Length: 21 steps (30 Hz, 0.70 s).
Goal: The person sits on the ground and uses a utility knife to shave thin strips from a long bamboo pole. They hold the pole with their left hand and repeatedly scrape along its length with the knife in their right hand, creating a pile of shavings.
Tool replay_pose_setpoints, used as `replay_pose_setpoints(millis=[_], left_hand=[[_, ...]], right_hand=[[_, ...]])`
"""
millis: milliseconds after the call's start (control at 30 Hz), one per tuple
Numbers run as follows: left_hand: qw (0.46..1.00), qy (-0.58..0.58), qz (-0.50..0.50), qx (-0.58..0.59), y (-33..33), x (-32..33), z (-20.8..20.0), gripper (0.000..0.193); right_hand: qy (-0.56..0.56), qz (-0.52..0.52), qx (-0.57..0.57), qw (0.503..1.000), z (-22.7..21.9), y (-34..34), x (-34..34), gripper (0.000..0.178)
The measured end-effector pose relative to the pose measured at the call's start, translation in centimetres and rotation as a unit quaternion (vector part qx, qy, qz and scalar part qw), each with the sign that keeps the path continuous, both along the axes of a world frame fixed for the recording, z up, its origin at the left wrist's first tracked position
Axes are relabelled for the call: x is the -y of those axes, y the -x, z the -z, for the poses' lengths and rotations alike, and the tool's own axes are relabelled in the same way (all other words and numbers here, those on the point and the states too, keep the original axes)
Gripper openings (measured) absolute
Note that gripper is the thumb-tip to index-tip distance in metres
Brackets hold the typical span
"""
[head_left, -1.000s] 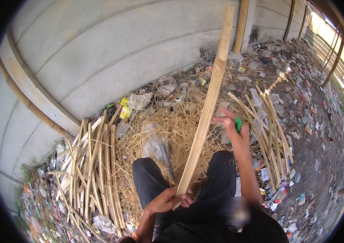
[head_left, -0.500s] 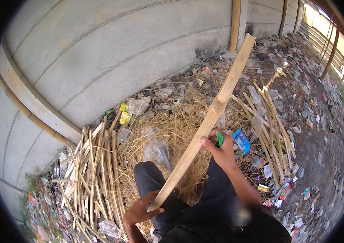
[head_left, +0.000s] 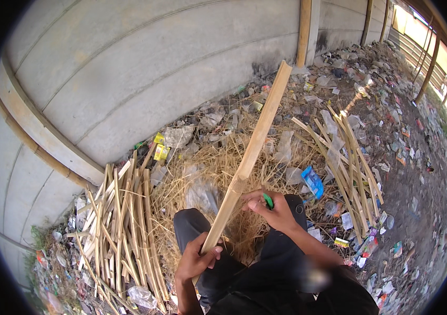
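A long split bamboo strip slants up and away between my knees, with a node partway along it. My left hand is wrapped around its lower part, above my left thigh. Beside the strip, just below the node, is my right hand. A small green-handled tool sits in its closed fingers; the tool's other end cannot be made out. Whether the right fingertips touch the strip is unclear.
Thin bamboo strips lie piled at left, and another bundle rests at right. Straw shavings cover the ground ahead, near a blue wrapper. Litter spreads around. A grey concrete wall stands beyond.
The bamboo strip has shifted toward me and its far end has swung left. My left hand has moved up with it. My right hand has let go of the strip's middle and dropped lower, keeping the green-handled tool.
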<state>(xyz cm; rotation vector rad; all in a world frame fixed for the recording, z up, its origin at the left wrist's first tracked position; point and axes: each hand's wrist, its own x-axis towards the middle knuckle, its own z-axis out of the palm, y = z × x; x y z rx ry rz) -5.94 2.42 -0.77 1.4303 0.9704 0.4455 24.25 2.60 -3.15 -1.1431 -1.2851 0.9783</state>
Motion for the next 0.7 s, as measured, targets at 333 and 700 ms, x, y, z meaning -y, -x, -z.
replay_pose_setpoints(millis=[333,700], left_hand=[[0.993,0.075,0.073,0.051,2.5,0.9,2.3,0.019],[0.976,-0.138,0.142,0.087,0.9,-1.3,2.8,0.054]], right_hand=[[-0.063,0.109,-0.102,0.987,-2.6,-3.4,-2.4,0.033],[0.048,0.088,-0.135,0.986,-1.9,1.4,0.1,0.032]])
